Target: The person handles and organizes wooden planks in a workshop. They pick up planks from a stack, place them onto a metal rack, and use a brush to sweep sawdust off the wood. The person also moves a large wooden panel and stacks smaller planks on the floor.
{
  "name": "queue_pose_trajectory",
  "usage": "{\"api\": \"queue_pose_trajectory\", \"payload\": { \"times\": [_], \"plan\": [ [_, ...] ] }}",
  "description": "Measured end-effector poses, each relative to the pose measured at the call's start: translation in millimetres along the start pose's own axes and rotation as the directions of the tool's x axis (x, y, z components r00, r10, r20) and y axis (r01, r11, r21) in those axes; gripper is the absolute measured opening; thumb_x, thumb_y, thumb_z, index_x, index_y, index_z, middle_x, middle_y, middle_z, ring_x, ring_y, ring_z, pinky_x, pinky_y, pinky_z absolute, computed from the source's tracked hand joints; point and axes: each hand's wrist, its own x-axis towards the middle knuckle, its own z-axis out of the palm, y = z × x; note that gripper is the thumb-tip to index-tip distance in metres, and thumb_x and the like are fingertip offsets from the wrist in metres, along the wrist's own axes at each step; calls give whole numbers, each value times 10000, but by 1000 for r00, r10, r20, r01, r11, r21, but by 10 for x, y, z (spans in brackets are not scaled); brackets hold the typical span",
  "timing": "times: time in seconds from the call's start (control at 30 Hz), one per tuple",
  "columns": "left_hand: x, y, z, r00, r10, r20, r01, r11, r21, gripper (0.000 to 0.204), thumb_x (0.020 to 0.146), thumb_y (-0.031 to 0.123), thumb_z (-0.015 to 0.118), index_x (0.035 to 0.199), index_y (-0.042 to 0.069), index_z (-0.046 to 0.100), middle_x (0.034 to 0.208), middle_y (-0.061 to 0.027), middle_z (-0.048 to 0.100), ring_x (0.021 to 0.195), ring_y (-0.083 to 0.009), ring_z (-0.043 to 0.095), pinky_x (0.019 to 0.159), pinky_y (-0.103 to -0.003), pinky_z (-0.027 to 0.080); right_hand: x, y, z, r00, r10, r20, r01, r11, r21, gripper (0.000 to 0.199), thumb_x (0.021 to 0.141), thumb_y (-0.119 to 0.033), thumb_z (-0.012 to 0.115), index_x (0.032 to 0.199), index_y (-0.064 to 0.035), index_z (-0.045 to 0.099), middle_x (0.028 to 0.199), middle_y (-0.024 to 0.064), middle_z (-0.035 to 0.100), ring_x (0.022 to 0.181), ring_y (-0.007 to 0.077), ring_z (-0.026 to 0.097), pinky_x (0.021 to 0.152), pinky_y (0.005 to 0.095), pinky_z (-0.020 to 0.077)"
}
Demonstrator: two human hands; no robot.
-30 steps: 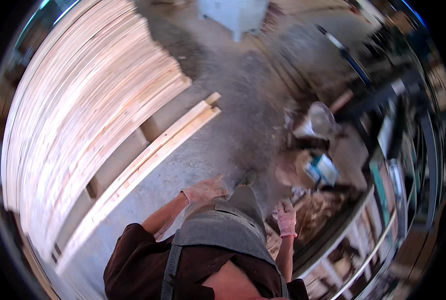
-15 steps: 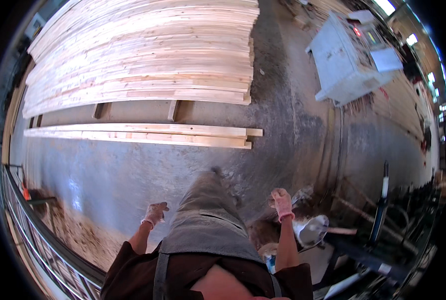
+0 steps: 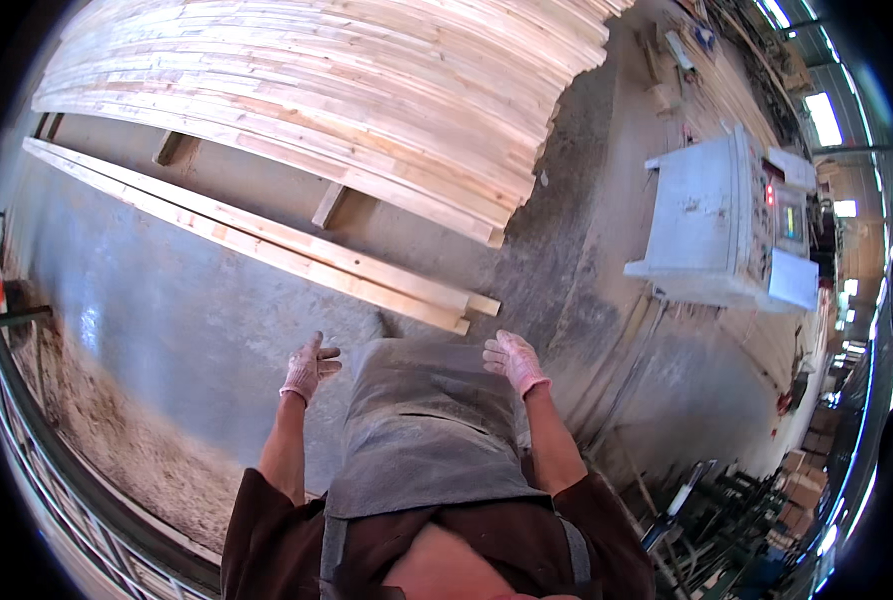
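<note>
My left hand (image 3: 311,369), in a pinkish-white work glove, hovers left of my grey apron (image 3: 427,430) with its fingers apart and nothing in them. On the other side, my gloved right hand (image 3: 514,362) is also in the air, fingers stretched out, holding nothing. It is nearest to the right ends of long pale wooden boards (image 3: 297,262), which lie side by side on the floor ahead of me. Neither hand touches the wood. Beyond these lies a wide stack of similar boards (image 3: 297,110), raised on short wooden blocks (image 3: 329,205).
A pale control cabinet (image 3: 702,215) with a lit panel stands on the right. Metal railings (image 3: 42,470) curve along the left, beside sawdust (image 3: 117,450) on the floor. Dark machine parts (image 3: 717,520) and cardboard boxes (image 3: 805,490) fill the lower right.
My view has turned, so the boards now slant down to the right and look closer. Both hands have risen; the right has moved inward and its fingers have opened out.
</note>
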Motion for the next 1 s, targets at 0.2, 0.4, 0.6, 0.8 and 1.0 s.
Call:
{"api": "queue_pose_trajectory", "payload": {
  "times": [0.2,0.4,0.6,0.8,1.0],
  "plan": [
    [57,369,1039,983,49,-178,-79,982,-170,616,980,473,646,1233,-86,598,1037,-230,721,652,-208,667,652,-358,573,1153,-1323,-82,997,14,69,-2,988,-156,514,998,-378,683,1394,-83,544,1250,159,672,1054,308,689,861,493,602],
    [653,-204,1708,930,-95,-354,-12,957,-289,621,982,499,612,1234,-67,663,1012,-192,756,761,-228,734,670,-324,586,2833,-2001,-396,953,192,233,-149,970,-190,438,978,-330,700,1351,-129,592,1191,117,670,1029,316,685,891,532,586],
    [653,208,3006,922,-110,-371,83,993,-87,605,1000,367,628,1442,-38,544,1064,-175,744,837,-214,718,788,-331,573,3759,-1752,-482,904,378,201,-324,911,-254,304,983,-291,706,1225,-135,609,1117,96,661,1007,315,674,909,544,568],
    [1294,-398,3042,878,300,-373,9,768,640,566,952,323,710,1407,13,579,1079,-201,741,982,-300,738,862,-404,567,4777,-1151,-500,940,342,-11,-326,885,-334,386,966,-360,724,1248,-125,603,998,48,620,951,285,648,915,521,545],
    [1686,-586,2630,862,357,-360,16,691,723,456,881,242,748,1286,57,650,894,-120,746,903,-333,719,821,-444,546,5643,-812,-461,969,246,-34,-249,961,-124,761,982,-349,710,1576,-47,342,1644,207,270,1451,494,367,1127,608,418]
  ]
}}
